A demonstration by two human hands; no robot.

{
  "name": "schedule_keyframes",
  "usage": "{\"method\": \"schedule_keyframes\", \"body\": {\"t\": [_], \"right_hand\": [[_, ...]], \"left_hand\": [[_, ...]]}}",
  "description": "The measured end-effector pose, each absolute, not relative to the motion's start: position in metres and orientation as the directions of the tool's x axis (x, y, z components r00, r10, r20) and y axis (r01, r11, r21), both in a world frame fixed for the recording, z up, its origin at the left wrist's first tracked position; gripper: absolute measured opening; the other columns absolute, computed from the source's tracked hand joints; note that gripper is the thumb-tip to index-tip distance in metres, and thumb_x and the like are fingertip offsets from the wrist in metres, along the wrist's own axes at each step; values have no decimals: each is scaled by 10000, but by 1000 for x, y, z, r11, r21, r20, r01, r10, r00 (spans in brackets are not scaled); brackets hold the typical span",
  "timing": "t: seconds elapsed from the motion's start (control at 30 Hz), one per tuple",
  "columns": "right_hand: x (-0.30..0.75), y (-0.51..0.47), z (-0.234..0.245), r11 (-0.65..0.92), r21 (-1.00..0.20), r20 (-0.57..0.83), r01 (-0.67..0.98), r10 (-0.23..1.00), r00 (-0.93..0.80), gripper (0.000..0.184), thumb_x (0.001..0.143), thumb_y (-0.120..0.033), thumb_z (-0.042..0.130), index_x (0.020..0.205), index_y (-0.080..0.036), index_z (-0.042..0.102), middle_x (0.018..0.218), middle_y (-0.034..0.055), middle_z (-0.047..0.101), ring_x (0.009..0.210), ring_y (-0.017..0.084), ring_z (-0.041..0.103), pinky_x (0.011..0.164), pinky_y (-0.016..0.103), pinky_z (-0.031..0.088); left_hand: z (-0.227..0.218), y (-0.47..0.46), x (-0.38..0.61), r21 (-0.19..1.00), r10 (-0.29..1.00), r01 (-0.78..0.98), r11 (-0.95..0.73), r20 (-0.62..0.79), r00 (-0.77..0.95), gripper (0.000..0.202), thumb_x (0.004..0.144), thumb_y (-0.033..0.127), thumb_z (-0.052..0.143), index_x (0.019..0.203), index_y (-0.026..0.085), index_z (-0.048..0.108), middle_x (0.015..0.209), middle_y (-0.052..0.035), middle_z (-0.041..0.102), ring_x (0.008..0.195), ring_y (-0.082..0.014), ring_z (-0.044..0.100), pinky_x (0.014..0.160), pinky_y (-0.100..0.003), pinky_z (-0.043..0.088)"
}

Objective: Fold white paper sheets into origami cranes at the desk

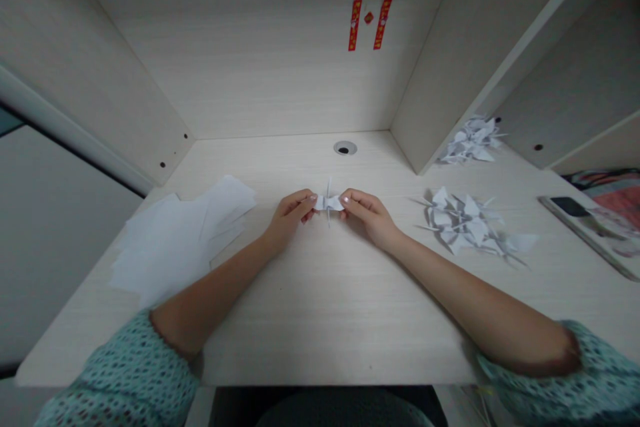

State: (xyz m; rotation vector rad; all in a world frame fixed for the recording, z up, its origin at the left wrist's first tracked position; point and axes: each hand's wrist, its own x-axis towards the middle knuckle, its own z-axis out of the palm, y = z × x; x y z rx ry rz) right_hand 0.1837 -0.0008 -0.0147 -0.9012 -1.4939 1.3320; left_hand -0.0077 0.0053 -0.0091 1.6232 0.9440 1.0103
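A small folded white paper crane (329, 203) is stretched between my two hands over the middle of the desk. Its wings spread sideways, and two thin points stick out, one away from me and one toward me. My left hand (294, 212) pinches the left wing between thumb and fingers. On the other side, my right hand (367, 213) pinches the right wing the same way. Nearest to my right hand lies a pile of folded paper cranes (463, 220). Loose white paper sheets (175, 233) are spread in an overlapping stack left of my left hand.
Another heap of folded paper (473, 140) sits by the upright divider (445, 60). Farther right lies a flat rectangular object (585, 233) with a dark phone-like thing (570, 206) on it. A round cable hole (345, 147) is set near the desk's back panel.
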Motion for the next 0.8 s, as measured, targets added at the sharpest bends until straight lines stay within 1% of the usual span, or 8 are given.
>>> {"method": "schedule_keyframes", "body": {"t": [0.1, 0.2, 0.33, 0.5, 0.63, 0.8], "right_hand": [[185, -1, -12, 198, -979, 176, 39, 933, -315, 403, 806, -568, 564, 664, -192, 553, 600, -26, 478, 591, 125, 417, 586, 265, 325], [184, -2, -12, 218, -972, 180, 89, 932, -315, 398, 781, -562, 594, 650, -190, 541, 581, -42, 444, 569, 113, 387, 556, 252, 298], [183, -3, -13, 269, -954, 210, 130, 913, -348, 384, 797, -537, 590, 649, -187, 535, 592, -43, 434, 584, 110, 386, 558, 248, 288], [183, -3, -13, 234, -968, 189, 89, 916, -354, 393, 785, -553, 595, 643, -192, 528, 584, -44, 438, 573, 112, 384, 557, 251, 292], [184, 0, -15, 199, -980, 177, 27, 919, -354, 389, 789, -551, 597, 657, -191, 530, 591, -40, 461, 573, 113, 393, 576, 255, 300], [184, 1, -19, 134, -988, 151, -71, 914, -376, 380, 799, -566, 583, 698, -205, 528, 595, -37, 477, 580, 126, 415, 587, 262, 309]], "left_hand": [[-8, 4, -8, 945, 914, 202, -257, 169, 370, 366, 865, 467, 475, 654, 172, 522, 570, 27, 435, 537, -101, 375, 527, -251, 284], [-5, 3, -7, 922, 910, 285, -260, 135, 392, 375, 858, 477, 460, 646, 172, 512, 577, 24, 443, 551, -105, 389, 534, -249, 297], [-2, 1, -5, 919, 918, 311, -240, 112, 380, 374, 849, 481, 465, 632, 177, 484, 557, 35, 416, 538, -100, 379, 528, -245, 292], [-2, 3, -3, 947, 927, 256, -193, 90, 365, 371, 848, 485, 484, 635, 181, 462, 518, 52, 373, 496, -88, 331, 494, -244, 246], [-4, 4, -3, 966, 896, 197, -165, 64, 440, 349, 856, 456, 493, 653, 172, 493, 539, 45, 402, 504, -84, 342, 497, -238, 253], [-6, 5, -3, 996, 879, 23, -87, 66, 472, 311, 835, 435, 547, 678, 169, 512, 567, 40, 429, 500, -75, 348, 490, -229, 258]]}}
